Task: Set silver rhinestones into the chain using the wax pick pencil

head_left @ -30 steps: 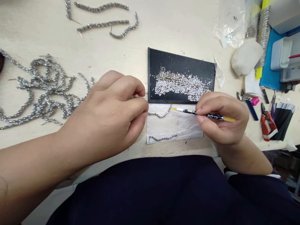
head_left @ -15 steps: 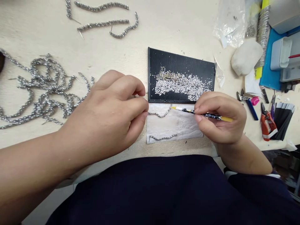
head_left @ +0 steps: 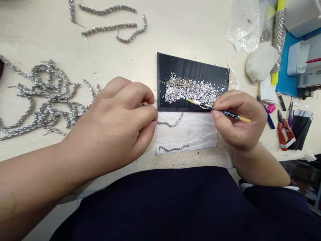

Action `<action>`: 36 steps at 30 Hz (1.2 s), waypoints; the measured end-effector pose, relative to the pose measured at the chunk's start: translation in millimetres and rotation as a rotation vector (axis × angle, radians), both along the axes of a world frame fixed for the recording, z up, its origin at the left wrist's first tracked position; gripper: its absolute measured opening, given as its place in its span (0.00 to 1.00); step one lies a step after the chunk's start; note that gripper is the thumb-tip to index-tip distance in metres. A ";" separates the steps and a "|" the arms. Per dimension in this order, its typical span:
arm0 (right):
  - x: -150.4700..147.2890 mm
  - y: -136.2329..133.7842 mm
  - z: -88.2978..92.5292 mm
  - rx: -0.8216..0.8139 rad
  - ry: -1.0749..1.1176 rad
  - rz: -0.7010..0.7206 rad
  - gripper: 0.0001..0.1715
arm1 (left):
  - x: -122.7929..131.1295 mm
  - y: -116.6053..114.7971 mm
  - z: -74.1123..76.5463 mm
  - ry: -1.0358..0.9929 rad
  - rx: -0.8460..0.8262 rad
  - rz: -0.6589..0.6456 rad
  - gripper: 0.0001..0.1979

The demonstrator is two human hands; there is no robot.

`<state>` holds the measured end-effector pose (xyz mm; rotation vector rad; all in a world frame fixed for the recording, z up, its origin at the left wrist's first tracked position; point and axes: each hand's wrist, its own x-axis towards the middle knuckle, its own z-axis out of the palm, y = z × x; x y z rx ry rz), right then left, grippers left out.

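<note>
My right hand [head_left: 239, 120] pinches a patterned black pencil-like stick [head_left: 229, 114] with a yellow tip. That tip points at the lower edge of the scattered rhinestones [head_left: 190, 88] on a black ribbed tray [head_left: 195, 67]. My left hand [head_left: 125, 117] is closed, thumb and fingers pinched around the left end of a thin rhinestone-covered strand [head_left: 172, 124]. The strand's free end curves over a white cloth [head_left: 190, 134] just below the tray. A shorter strand [head_left: 173, 148] with a bare pin end lies near the cloth's lower edge.
A heap of sparkling strands [head_left: 47, 100] lies on the left, with several more strands [head_left: 109, 28] at the top. To the right are a white lump [head_left: 262, 62], orange-handled pliers [head_left: 286, 134], a blue tray [head_left: 286, 80] and a plastic bag [head_left: 244, 23].
My right hand has moved the stick's yellow tip from the strand's free end up onto the rhinestones in the black tray. My left hand stays almost in place, still pinching.
</note>
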<state>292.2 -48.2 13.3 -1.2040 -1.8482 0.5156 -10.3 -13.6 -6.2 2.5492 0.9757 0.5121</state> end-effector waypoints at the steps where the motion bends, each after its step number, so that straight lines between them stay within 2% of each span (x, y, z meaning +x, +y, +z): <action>1: -0.1 0.3 -0.1 -0.002 -0.003 0.001 0.09 | -0.1 0.1 -0.2 0.004 -0.004 -0.008 0.16; 5: -0.1 0.6 1.0 -0.001 0.013 0.011 0.10 | 0.4 0.5 -1.1 0.007 0.000 -0.020 0.17; 14: 1.0 -3.6 5.3 -0.076 0.047 0.142 0.11 | 0.6 -1.3 -0.6 0.002 -0.001 0.011 0.20; 24: -1.8 -3.1 6.8 -0.092 0.023 0.127 0.10 | 2.2 0.3 5.4 0.005 -0.107 0.034 0.17; 30: -1.0 -1.6 6.6 -0.100 0.036 0.147 0.11 | 2.6 -0.5 4.3 0.017 -0.053 0.013 0.18; 36: -0.8 -1.8 6.9 -0.086 0.040 0.124 0.11 | 2.5 0.4 3.5 -0.002 -0.078 0.030 0.19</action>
